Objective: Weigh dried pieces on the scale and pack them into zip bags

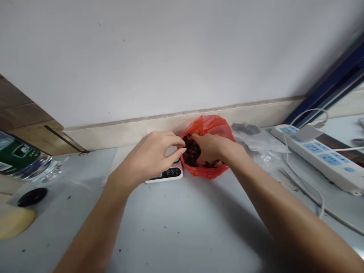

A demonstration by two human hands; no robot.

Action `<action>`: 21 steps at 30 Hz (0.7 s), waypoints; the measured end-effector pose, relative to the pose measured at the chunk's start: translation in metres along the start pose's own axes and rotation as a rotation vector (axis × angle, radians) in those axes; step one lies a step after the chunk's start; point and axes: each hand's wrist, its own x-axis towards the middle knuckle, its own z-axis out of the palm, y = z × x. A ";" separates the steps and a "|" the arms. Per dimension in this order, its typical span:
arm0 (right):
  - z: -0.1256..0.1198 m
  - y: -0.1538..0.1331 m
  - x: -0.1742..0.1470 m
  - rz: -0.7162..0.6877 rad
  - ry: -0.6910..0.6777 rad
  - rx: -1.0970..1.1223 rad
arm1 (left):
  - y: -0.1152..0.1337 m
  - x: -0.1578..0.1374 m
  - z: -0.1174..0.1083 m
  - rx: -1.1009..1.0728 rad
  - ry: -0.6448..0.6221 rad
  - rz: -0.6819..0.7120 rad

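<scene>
A red plastic bag [206,173] stands open against the wall's foot, with dark brown, dried-looking pieces [191,151] inside. My right hand [209,146] reaches down into it, and its fingertips are hidden among those pieces. At the bag's left rim, the thumb and index finger of my left hand [155,155] are closed in a pinch on the red plastic. Partly covered by that hand is a white digital scale [163,179] with a black button panel and a small display, just left of the bag.
Clear plastic bags [263,148] lie right of the red bag. Beyond them are a white power strip [321,155] and a loose white cable [305,191]. At far left are a green-labelled bottle [25,157], a black oval object [32,197] and a yellowish rounded object [17,222].
</scene>
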 end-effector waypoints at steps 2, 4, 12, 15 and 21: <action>-0.005 -0.011 -0.004 0.070 -0.070 -0.037 | -0.001 -0.002 -0.003 0.014 0.014 0.008; -0.007 -0.020 -0.007 0.121 -0.107 -0.067 | -0.002 -0.004 -0.005 0.028 0.019 0.009; -0.004 -0.028 -0.006 0.202 -0.186 -0.116 | -0.007 -0.008 -0.009 0.019 0.017 -0.006; -0.004 -0.025 -0.006 0.201 -0.224 -0.116 | -0.007 -0.008 -0.010 0.012 0.006 -0.023; -0.008 -0.019 -0.009 0.210 -0.237 -0.084 | -0.009 -0.010 -0.012 0.019 0.007 -0.041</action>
